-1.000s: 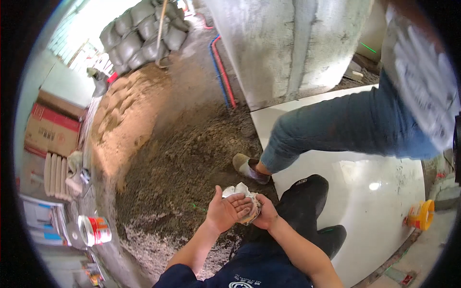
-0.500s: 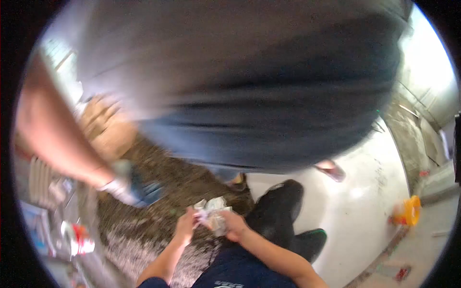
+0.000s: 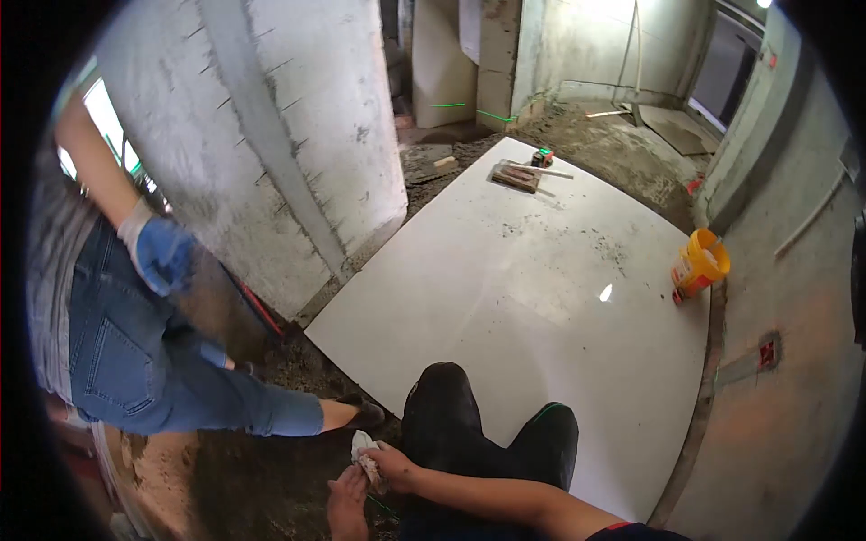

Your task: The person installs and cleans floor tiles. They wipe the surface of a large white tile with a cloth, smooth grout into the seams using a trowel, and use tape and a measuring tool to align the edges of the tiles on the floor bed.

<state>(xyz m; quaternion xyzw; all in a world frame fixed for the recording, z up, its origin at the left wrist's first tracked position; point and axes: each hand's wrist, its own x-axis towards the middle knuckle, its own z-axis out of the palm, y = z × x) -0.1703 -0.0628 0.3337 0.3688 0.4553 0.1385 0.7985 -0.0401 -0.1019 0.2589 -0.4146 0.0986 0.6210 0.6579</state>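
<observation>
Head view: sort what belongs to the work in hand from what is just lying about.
In hand:
crumpled whitish wad, in the grip of the right hand, with the left hand close against it

Apparently just lying about:
yellow bucket, by the right edge of the white slab
flat brown block, on the slab
small red-and-black device, near the block

The right grip (image 3: 390, 463) hides part of the crumpled white wad (image 3: 363, 442); how the left grip (image 3: 347, 490) meets it cannot be told. Below, the lower edge crops the left forearm (image 3: 347, 527). Up and left of both grips, a blue glove (image 3: 164, 254) is blurred. Far beyond them, a black-and-red object (image 3: 541, 159) is too small to identify.
</observation>
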